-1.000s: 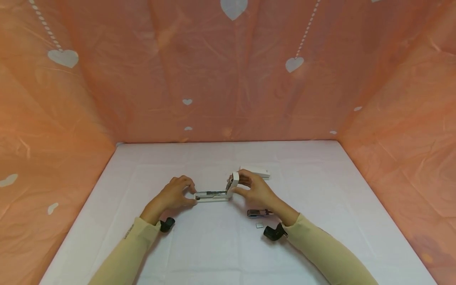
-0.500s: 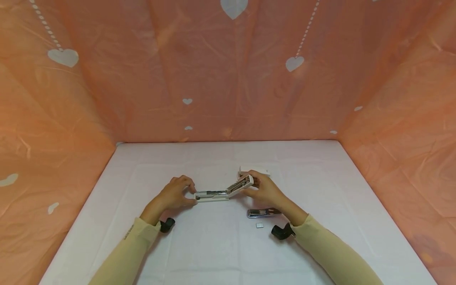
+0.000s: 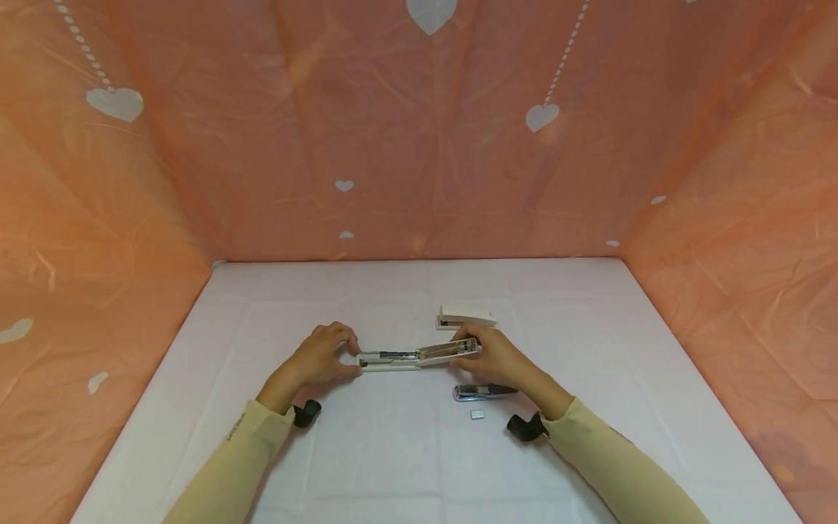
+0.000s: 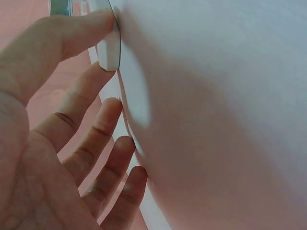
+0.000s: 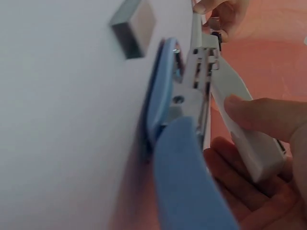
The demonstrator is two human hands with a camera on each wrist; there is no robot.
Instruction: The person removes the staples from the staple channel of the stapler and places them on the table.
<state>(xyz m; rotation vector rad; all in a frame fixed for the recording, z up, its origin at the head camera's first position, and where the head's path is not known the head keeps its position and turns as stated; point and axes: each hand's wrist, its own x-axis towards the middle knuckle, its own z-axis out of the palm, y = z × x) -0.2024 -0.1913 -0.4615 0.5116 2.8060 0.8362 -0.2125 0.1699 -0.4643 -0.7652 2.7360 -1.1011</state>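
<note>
Head cam: L hand [image 3: 322, 356] & R hand [image 3: 495, 358] fingers grip opp. ends of opened-out wht stapler [image 3: 407, 356], 2nd wht stapler [image 3: 468, 314] behind R.

The white tabletop [image 3: 373, 458] carries three staplers [image 3: 394, 357] and, apparently, staples [image 3: 477, 415].

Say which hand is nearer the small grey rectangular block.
Right. The right hand is beyond the block, holding one end of the open white stapler; the left hand is farther off, beyond and left.

Your left-wrist view crops the opened white stapler [image 4: 109, 50] at the top, while your right-wrist view cuts the blue stapler [image 5: 184, 167] off below.
</note>
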